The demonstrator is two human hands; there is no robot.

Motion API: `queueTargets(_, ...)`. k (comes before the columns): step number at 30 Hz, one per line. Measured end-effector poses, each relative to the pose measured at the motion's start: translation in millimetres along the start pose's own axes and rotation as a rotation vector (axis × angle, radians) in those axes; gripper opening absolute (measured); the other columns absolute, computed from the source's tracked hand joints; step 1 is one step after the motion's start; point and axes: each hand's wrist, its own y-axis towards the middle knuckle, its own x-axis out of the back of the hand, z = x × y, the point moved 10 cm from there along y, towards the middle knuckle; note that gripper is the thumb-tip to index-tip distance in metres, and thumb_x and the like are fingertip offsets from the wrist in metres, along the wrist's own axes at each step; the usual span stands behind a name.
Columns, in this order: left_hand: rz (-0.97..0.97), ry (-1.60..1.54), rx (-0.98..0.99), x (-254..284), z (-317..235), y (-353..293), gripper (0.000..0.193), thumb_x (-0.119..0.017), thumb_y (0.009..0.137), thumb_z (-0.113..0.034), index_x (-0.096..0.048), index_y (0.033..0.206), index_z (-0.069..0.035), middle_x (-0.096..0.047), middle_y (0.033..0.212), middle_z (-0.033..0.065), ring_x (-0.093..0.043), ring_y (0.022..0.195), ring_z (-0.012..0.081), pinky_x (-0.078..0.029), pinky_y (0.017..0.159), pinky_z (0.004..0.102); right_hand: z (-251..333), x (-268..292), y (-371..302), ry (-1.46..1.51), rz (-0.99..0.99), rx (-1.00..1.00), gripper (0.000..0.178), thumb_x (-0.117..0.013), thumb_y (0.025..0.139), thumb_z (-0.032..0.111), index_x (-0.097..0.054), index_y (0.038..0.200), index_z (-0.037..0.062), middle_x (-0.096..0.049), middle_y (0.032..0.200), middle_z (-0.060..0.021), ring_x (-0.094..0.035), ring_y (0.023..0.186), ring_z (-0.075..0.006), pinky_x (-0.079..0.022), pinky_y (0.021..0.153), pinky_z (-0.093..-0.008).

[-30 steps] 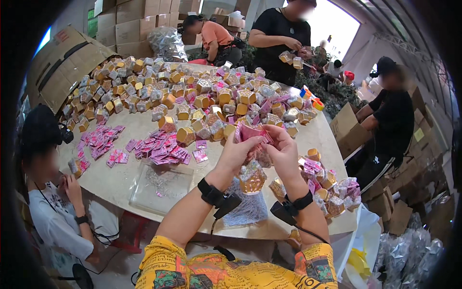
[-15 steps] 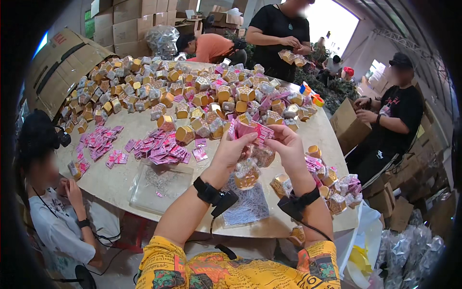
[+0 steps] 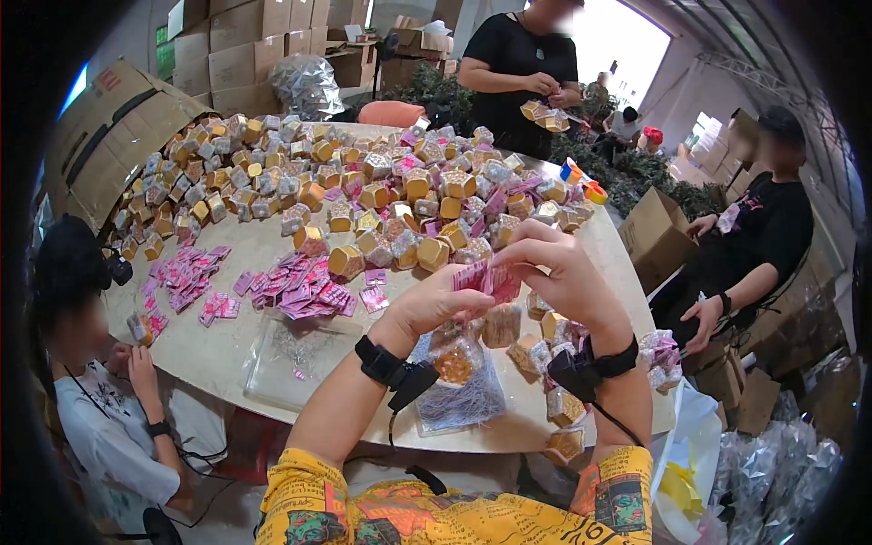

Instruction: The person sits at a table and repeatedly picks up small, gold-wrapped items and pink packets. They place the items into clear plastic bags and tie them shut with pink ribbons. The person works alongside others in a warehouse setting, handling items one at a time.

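My left hand (image 3: 427,302) is closed on a folded pink printed card (image 3: 488,282), held upright above the table. At the card's upper edge, the thumb and fingers of my right hand (image 3: 554,270) pinch together; what lies between the fingertips is too small to make out. Just beneath my hands is a gold, faceted ornament in clear wrap (image 3: 456,361), with a second wrapped ornament (image 3: 501,325) beside it. Under them lies a clear bag of thin white strands (image 3: 468,404).
Wrapped gold ornaments (image 3: 245,168) heap across the far table, with pink cards (image 3: 295,286) nearer. A shallow clear tray (image 3: 277,377) sits left; more ornaments (image 3: 565,407) lie right. People work left, right and behind. An open carton (image 3: 656,238) stands beyond the right edge.
My right hand has risen from the card's side to its upper edge, and the ornaments have lowered slightly. The person at right has turned and reached down; the orange-clad person has bent lower.
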Motion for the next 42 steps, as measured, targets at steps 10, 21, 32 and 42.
queueTargets(10,-0.018,0.017,-0.034,1,-7,-9,0.023,-0.067,0.076,-0.022,-0.059,0.090,-0.006,-0.053,0.069,-0.0024,-0.046,0.055,0.0046,-0.036,0.051,0.0201,-50,-1,-28,0.473,-0.303,-0.223,0.012,-0.059,0.077,-0.005,-0.063,0.087,-0.0005,-0.059,0.085,-0.0027,-0.057,0.074,-0.0077,-0.045,0.061,-0.0205)
queueTargets(21,0.077,-0.030,-0.178,-2,-5,-8,0.053,-0.070,0.075,-0.038,-0.058,0.111,-0.001,-0.056,0.091,-0.0011,-0.049,0.074,0.0057,-0.038,0.062,0.0193,-44,-7,-30,0.455,-0.239,-0.162,0.017,-0.057,0.069,-0.009,-0.062,0.080,0.0035,-0.061,0.084,-0.0019,-0.057,0.075,-0.0105,-0.043,0.060,-0.0230)
queueTargets(32,-0.120,0.023,0.005,6,6,-17,0.045,-0.058,0.085,-0.048,-0.058,0.105,-0.008,-0.057,0.084,-0.0034,-0.049,0.067,0.0030,-0.039,0.055,0.0189,-2,-26,7,-0.050,-0.137,0.077,0.013,-0.061,0.063,-0.003,-0.059,0.074,0.0031,-0.057,0.076,-0.0100,-0.055,0.077,-0.0271,-0.046,0.066,-0.0342)
queueTargets(42,-0.644,0.100,-0.007,65,-41,-91,0.027,-0.049,0.093,-0.032,-0.062,0.092,-0.008,-0.060,0.072,0.0002,-0.045,0.051,0.0031,-0.032,0.044,0.0172,-105,-95,-111,-0.146,0.317,-0.637,0.036,-0.061,0.081,0.012,-0.052,0.113,0.0013,-0.064,0.081,-0.0158,-0.063,0.075,-0.0282,-0.049,0.066,-0.0344)
